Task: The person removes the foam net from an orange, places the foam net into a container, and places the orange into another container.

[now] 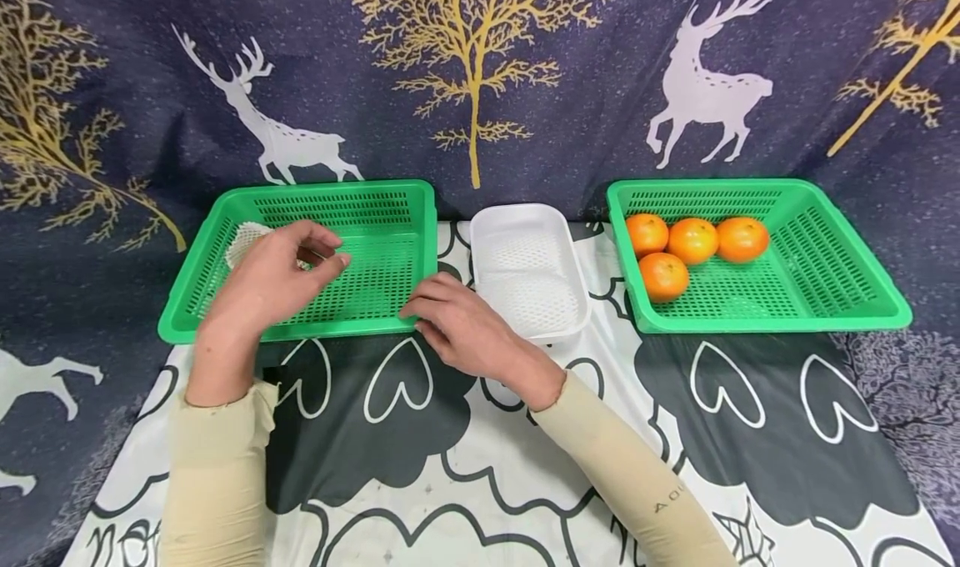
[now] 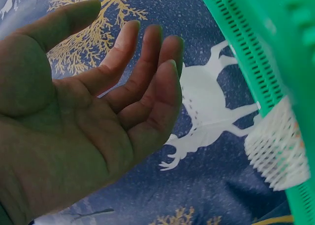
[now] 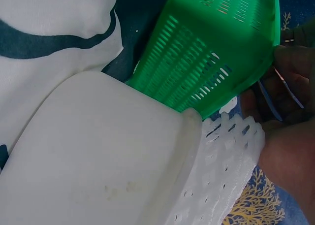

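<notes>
My left hand [image 1: 273, 279] hovers over the left green basket [image 1: 431, 217], its fingers loosely bent and its palm bare in the left wrist view. Behind it, at that basket's left end, a white foam net sleeve [image 1: 243, 240] is partly hidden by the hand; a hint of orange shows through the sleeve [image 2: 278, 148] in the left wrist view. My right hand [image 1: 468, 325] is at the basket's near right corner, fingertips right at the rim and fingers relaxed. Beside it stands a white tray [image 1: 480, 225] with more white foam net sleeves [image 1: 532, 300].
At the right, a second green basket [image 1: 847, 258] holds several oranges [image 1: 693, 240] grouped toward its left end. A patterned black-and-white cloth [image 1: 420, 500] covers the table. Behind the baskets hangs a dark blue cloth [image 1: 540, 150] with deer and trees.
</notes>
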The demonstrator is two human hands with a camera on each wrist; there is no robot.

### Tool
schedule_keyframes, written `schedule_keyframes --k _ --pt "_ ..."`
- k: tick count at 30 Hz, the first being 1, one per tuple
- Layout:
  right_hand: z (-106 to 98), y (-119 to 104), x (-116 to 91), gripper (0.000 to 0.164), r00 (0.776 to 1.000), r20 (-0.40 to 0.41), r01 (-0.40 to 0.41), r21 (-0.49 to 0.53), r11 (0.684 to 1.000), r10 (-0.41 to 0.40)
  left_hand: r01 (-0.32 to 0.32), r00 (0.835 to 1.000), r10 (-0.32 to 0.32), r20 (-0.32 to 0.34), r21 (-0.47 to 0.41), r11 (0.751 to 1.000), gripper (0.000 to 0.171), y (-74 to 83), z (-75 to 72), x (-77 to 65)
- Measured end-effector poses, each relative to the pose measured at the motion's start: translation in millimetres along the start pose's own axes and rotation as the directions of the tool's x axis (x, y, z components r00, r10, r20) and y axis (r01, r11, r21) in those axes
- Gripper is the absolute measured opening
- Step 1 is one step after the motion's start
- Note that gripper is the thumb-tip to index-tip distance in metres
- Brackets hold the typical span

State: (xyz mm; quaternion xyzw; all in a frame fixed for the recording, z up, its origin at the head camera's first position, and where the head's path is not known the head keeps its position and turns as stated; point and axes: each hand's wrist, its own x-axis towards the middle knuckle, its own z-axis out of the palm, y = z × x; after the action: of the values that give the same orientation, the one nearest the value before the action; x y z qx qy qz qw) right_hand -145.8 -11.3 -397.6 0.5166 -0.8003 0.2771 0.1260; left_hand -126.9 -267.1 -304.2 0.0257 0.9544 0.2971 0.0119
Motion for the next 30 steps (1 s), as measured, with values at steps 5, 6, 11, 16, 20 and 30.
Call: schedule_keyframes --k 5,6,11,16,20,30 --pt "1.1 0.3 0.2 0.020 1.000 -0.015 0.025 -0.011 1.000 -0.026 0.003 1.000 -0.001 -0.025 0.076 0.997 0.044 -1.5 -14.1 2.5" --pt "1.2 0.4 0.2 0.021 0.999 -0.018 0.028 -0.012 1.000 -0.028 0.010 1.000 -0.008 -0.023 0.092 0.996 0.047 -2.4 -17.1 3.7" --pt "1.0 0.7 -0.2 0.021 0.999 -0.025 0.032 -0.011 0.999 -0.032 0.070 0.997 -0.071 -0.002 0.168 0.983 0.066 -7.8 -28.6 11.5" --pt "0.5 1.5 -0.6 0.021 0.999 -0.022 0.026 -0.004 1.000 -0.026 0.114 0.993 -0.117 -0.001 0.243 0.963 0.075 -16.7 -34.8 24.0" --pt "0.4 2.0 -1.1 0.022 1.000 -0.022 0.022 0.003 1.000 -0.022 0.143 0.987 -0.157 0.026 0.287 0.947 0.077 -26.7 -40.0 36.9" --pt "1.2 2.6 -2.0 0.022 0.999 -0.038 0.025 0.029 0.999 -0.023 0.219 0.943 -0.291 0.159 0.358 0.908 0.100 -43.0 -54.3 56.1"
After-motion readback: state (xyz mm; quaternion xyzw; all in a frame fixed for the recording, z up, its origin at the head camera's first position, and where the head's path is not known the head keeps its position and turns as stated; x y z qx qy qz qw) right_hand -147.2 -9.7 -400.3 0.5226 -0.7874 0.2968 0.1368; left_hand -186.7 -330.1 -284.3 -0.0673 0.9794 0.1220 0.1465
